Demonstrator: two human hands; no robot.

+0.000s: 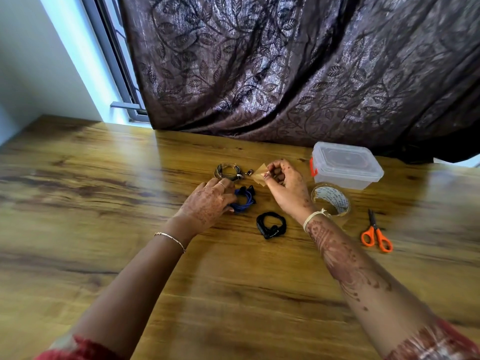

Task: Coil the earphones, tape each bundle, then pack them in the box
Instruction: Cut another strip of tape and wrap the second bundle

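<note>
The fingers (pixel 272 169) of the right hand (pixel 284 185) are curled together, pinching a cut piece of tape (pixel 259 174) by one edge; it hangs free above the surface (pixel 104 203), probably so it stays unstuck until it is wrapped round a bundle. The fingers (pixel 225 186) of the left hand (pixel 207 203) curl over the blue earphones (pixel 244 201), thumb on the near side; they seem to hold the coil down so it cannot spring open. The grey earphones (pixel 228 172) lie coiled just beyond those fingers; the black earphones (pixel 271 224) lie coiled near the right wrist; whether either is taped I cannot tell. The box (pixel 345 165) stands behind the right hand with its lid on, which would have to come off before packing; the tape roll (pixel 331 203) sits just in front of it; the scissors (pixel 376 235) lie further right; a curtain (pixel 285 74) hangs behind.
</note>
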